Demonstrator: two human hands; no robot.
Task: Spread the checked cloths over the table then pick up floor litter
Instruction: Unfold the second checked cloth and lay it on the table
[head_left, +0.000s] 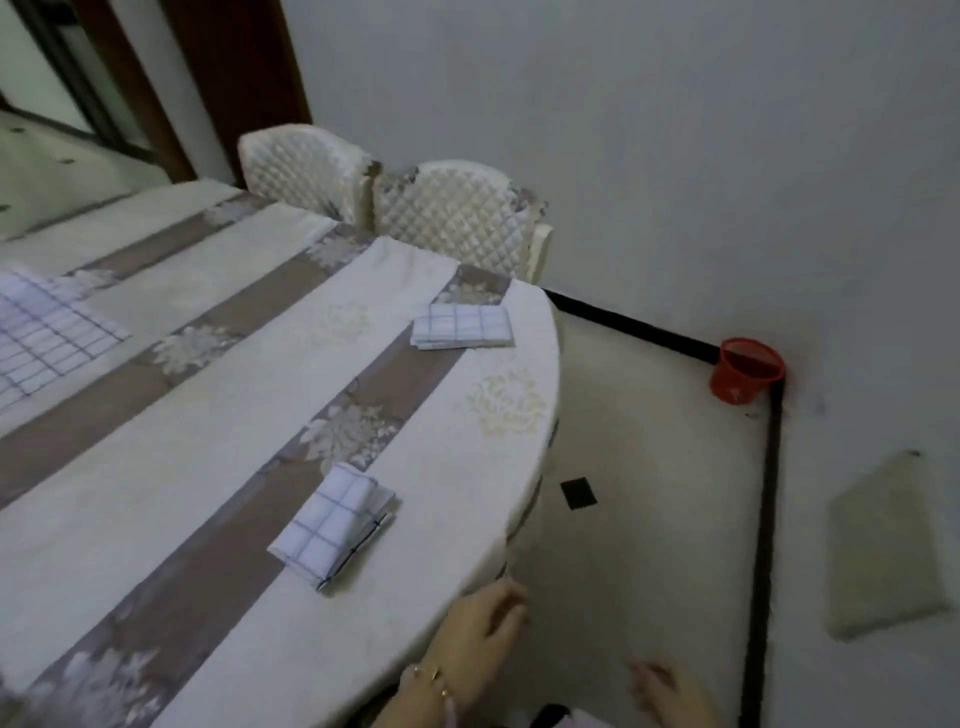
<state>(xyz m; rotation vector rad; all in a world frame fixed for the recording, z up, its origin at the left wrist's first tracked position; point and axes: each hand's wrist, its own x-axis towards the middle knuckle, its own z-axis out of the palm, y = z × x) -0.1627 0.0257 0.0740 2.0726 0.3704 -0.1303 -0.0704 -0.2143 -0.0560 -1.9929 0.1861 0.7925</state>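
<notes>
My left hand (480, 631) is loose by the surface (208, 467) edge, its grip empty. My right hand (662, 686) hangs loose too, empty. The near folded checked cloth (332, 525) lies just ahead. I should take two corners and open it flat.

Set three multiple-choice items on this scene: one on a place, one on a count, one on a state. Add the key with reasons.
1. Where does the red bucket stand?
A. on a shelf
B. on the floor in the wall corner
C. in a sink

2. How many checked cloths lie folded on the table?
A. one
B. four
C. two

3. How does the leftmost checked cloth lie?
A. spread flat
B. rolled up
C. bunched in a heap

Key: B, it sits on the floor where the two walls meet; C, only the near folded cloth and the far folded cloth; A, its grid lies open and flat.
</notes>
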